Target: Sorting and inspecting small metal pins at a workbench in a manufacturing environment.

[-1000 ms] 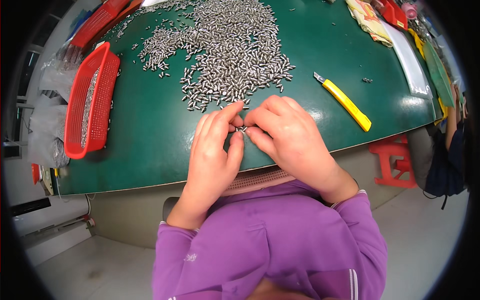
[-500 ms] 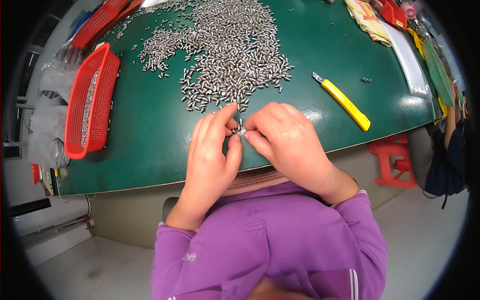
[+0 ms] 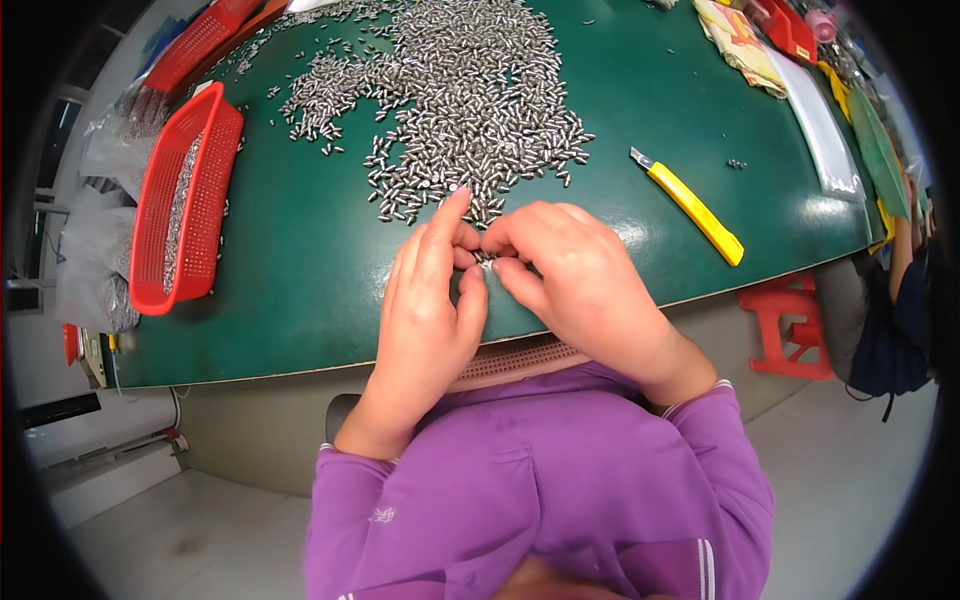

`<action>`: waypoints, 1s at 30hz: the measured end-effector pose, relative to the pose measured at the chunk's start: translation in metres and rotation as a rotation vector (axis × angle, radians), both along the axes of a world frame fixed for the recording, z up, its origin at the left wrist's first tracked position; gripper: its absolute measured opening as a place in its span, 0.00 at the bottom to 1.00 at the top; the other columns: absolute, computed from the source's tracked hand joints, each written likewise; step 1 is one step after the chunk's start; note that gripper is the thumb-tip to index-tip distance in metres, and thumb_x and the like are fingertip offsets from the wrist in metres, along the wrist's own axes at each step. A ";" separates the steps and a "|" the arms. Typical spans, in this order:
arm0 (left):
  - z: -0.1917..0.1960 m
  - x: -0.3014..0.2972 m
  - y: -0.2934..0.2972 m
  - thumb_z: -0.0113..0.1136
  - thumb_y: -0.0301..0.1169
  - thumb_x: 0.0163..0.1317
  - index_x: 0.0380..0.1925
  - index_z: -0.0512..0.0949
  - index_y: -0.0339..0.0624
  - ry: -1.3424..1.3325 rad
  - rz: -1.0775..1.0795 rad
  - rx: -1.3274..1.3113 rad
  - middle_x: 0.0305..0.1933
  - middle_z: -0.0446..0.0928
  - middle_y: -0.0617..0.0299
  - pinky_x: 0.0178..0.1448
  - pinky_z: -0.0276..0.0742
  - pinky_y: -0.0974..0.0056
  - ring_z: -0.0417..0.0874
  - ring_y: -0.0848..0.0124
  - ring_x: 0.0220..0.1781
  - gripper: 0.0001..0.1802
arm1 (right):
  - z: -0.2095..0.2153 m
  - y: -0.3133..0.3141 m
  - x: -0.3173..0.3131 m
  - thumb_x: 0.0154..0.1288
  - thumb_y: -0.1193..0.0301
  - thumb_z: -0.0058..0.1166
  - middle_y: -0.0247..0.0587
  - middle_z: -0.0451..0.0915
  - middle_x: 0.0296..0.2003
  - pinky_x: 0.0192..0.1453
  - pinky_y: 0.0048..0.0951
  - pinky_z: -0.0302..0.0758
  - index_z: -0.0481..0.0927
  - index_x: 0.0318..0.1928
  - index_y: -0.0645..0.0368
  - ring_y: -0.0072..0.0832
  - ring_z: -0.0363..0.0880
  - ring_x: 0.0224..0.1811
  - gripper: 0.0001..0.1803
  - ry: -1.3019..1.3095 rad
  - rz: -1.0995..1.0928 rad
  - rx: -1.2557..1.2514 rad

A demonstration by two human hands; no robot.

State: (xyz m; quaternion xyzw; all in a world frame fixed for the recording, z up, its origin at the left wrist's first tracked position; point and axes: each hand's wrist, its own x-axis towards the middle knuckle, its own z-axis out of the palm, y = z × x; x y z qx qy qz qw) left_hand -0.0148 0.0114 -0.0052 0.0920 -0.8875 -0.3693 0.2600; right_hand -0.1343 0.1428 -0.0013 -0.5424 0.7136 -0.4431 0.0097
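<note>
Small shiny bullet-shaped metal pieces sit in the narrow gap between my two hands, just above the green table. My left hand is open, with its index finger stretched toward the pile, its thumb apart and its other fingertips beside the pieces. From the other side, my right hand is curled, thumb and index drawn together at the same pieces. What lies between its fingertips is too small and hidden to make out. Directly beyond my fingers spreads a large heap of the same metal pieces.
A red perforated basket holding metal pieces stands at the left. On the right lie a yellow utility knife with its blade out and a few loose pieces. A red stool is beyond the table's near edge.
My right fingertips have moved in slightly toward the left hand, around the small pieces. A piece that stood visible between the hands is now mostly covered.
</note>
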 end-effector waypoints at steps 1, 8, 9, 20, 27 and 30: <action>0.001 0.000 0.001 0.57 0.12 0.60 0.70 0.68 0.36 0.000 0.001 0.001 0.43 0.78 0.55 0.51 0.79 0.57 0.80 0.62 0.43 0.35 | 0.001 0.000 0.001 0.60 0.79 0.61 0.46 0.79 0.35 0.46 0.47 0.76 0.79 0.40 0.60 0.48 0.79 0.40 0.08 -0.040 -0.007 0.008; -0.001 0.000 -0.003 0.59 0.14 0.63 0.71 0.68 0.36 0.018 0.016 0.032 0.43 0.80 0.53 0.49 0.81 0.58 0.82 0.63 0.43 0.34 | 0.000 0.000 -0.001 0.62 0.76 0.62 0.48 0.82 0.37 0.48 0.46 0.78 0.82 0.42 0.62 0.49 0.81 0.42 0.08 -0.029 -0.047 0.011; -0.001 0.000 -0.004 0.60 0.15 0.64 0.71 0.69 0.35 0.008 -0.003 0.012 0.42 0.81 0.54 0.49 0.81 0.58 0.82 0.62 0.43 0.33 | 0.000 0.000 -0.001 0.63 0.76 0.62 0.47 0.82 0.37 0.48 0.46 0.78 0.82 0.40 0.62 0.49 0.81 0.41 0.06 -0.022 -0.050 0.021; -0.003 0.003 -0.004 0.63 0.14 0.60 0.69 0.70 0.35 -0.018 0.012 0.098 0.40 0.82 0.58 0.49 0.80 0.59 0.82 0.65 0.42 0.34 | 0.000 0.002 0.004 0.61 0.76 0.64 0.44 0.78 0.33 0.45 0.44 0.76 0.81 0.37 0.60 0.45 0.78 0.39 0.05 0.001 -0.040 0.048; -0.002 0.004 -0.004 0.64 0.13 0.59 0.68 0.71 0.35 -0.019 -0.008 0.131 0.38 0.82 0.60 0.47 0.79 0.60 0.82 0.66 0.42 0.34 | -0.002 0.006 0.006 0.59 0.76 0.66 0.42 0.77 0.35 0.45 0.43 0.75 0.81 0.37 0.59 0.44 0.77 0.40 0.08 0.007 -0.072 0.014; -0.002 0.004 -0.005 0.64 0.14 0.59 0.68 0.71 0.35 -0.028 -0.012 0.112 0.38 0.82 0.60 0.47 0.78 0.60 0.82 0.66 0.42 0.34 | -0.002 0.008 0.008 0.58 0.75 0.67 0.42 0.77 0.36 0.45 0.43 0.75 0.81 0.38 0.59 0.44 0.76 0.40 0.08 0.020 -0.097 0.011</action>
